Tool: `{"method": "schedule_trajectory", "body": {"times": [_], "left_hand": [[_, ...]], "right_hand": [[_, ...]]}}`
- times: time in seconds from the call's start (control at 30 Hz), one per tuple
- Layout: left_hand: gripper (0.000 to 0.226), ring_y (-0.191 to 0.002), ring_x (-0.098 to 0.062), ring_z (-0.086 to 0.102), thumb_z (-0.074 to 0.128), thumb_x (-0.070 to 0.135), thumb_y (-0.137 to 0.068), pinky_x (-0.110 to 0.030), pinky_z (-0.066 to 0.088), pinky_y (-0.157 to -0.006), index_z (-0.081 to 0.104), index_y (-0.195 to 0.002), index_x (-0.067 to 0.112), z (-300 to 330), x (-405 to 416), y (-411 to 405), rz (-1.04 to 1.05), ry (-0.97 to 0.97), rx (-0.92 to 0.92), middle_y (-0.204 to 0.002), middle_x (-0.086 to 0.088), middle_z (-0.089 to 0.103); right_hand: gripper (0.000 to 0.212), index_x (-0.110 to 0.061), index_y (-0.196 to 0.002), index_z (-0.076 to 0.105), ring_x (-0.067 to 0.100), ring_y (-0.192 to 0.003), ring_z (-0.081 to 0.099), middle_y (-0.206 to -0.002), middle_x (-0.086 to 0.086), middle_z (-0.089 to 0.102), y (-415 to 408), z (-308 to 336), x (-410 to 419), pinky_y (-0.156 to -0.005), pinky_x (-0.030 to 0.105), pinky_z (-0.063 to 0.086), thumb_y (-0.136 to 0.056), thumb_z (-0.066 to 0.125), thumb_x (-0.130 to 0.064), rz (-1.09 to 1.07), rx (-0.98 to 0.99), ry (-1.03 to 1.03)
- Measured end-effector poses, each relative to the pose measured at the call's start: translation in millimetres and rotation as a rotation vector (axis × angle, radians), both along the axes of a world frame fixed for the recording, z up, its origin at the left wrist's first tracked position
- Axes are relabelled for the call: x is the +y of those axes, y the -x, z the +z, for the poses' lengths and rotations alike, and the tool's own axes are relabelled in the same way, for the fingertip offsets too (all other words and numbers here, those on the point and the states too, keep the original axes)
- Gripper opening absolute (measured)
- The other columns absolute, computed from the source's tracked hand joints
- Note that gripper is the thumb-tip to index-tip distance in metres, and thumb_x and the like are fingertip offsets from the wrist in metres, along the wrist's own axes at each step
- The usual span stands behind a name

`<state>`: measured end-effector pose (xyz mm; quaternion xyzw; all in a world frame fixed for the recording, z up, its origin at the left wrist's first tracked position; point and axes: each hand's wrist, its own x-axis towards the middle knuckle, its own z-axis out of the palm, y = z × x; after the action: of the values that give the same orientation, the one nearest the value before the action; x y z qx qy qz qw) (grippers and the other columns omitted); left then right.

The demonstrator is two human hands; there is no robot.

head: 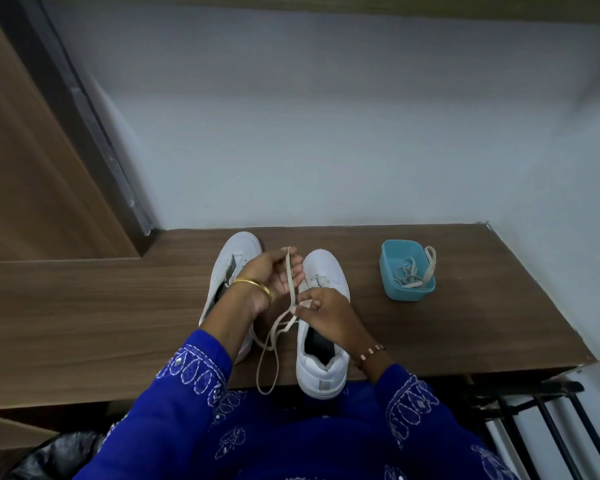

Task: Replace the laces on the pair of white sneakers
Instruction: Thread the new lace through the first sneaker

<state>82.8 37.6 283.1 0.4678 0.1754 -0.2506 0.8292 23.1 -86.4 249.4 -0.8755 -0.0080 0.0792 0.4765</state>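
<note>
White flat lace (289,289) runs taut between your hands above the two white sneakers (321,327) on the wooden shelf (465,323). Your left hand (269,275) curls round its top while your right hand (321,308) pinches it lower, probably to pull it free of the eyelets

A single wide-angle view was taken from the person's head, directed forward and steeply down. The wooden counter (465,306) was seen from above at close range, the wall (326,133) behind it filling the upper half. The lower edge was taken up by the blue sleeves (187,393). Straight lines were bowed toward the borders.
</note>
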Motion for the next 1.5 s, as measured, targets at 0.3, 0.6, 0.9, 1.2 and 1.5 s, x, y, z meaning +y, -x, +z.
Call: {"method": "schedule_trajectory", "body": {"times": [0.3, 0.6, 0.9, 1.2, 1.5], "left_hand": [[0.025, -0.034, -0.005, 0.054, 0.035, 0.002, -0.096, -0.015, 0.046, -0.038, 0.053, -0.080, 0.006, 3, 18, -4, 0.220, 0.227, 0.207, -0.046, 0.000, 0.059], [0.029, -0.028, -0.001, 0.043, 0.032, 0.003, -0.097, -0.009, 0.034, -0.033, 0.054, -0.078, 0.010, -17, 21, -8, 0.227, 0.036, 0.158, -0.042, 0.003, 0.056], [0.043, -0.125, -0.030, 0.045, 0.046, 0.014, -0.095, -0.027, 0.033, -0.097, 0.039, -0.135, -0.001, -4, -3, 22, -0.078, -0.962, -0.564, -0.136, -0.016, 0.046], [0.034, -0.082, -0.030, 0.061, 0.042, 0.020, -0.094, -0.037, 0.046, -0.083, 0.055, -0.063, 0.016, -26, -28, 26, 0.020, -0.640, -0.562, -0.075, -0.006, 0.065], [0.028, -0.112, -0.029, 0.052, 0.048, 0.004, -0.089, -0.027, 0.037, -0.091, 0.058, -0.115, 0.000, -27, 18, 9, -0.069, -1.186, -0.622, -0.121, -0.019, 0.057]], "right_hand": [[0.027, -0.013, -0.065, 0.061, 0.014, -0.069, 0.055, -0.071, 0.004, 0.061, -4, 37, -20, -0.067, 0.025, 0.045, -0.089, 0.052, -0.004, -0.116, 0.148, -0.535], [0.033, -0.009, -0.062, 0.050, 0.017, -0.060, 0.054, -0.054, 0.002, 0.055, -19, 55, -50, -0.067, 0.032, 0.048, -0.094, 0.048, -0.016, -0.293, 0.006, -0.837], [0.025, -0.013, -0.073, 0.062, 0.006, -0.042, 0.031, -0.046, -0.005, 0.037, -14, 65, -36, -0.044, 0.020, 0.028, -0.094, 0.052, -0.021, -0.231, -0.055, -0.299], [0.028, -0.010, -0.066, 0.058, -0.001, -0.038, 0.042, -0.039, -0.014, 0.047, -14, 58, -44, -0.049, 0.017, 0.030, -0.090, 0.058, -0.024, -0.254, -0.041, -0.060], [0.018, -0.015, -0.084, 0.058, 0.008, -0.048, 0.038, -0.069, 0.005, 0.056, -10, 46, -73, -0.043, 0.018, 0.033, -0.093, 0.046, -0.004, -0.088, 0.105, 0.039]]}}
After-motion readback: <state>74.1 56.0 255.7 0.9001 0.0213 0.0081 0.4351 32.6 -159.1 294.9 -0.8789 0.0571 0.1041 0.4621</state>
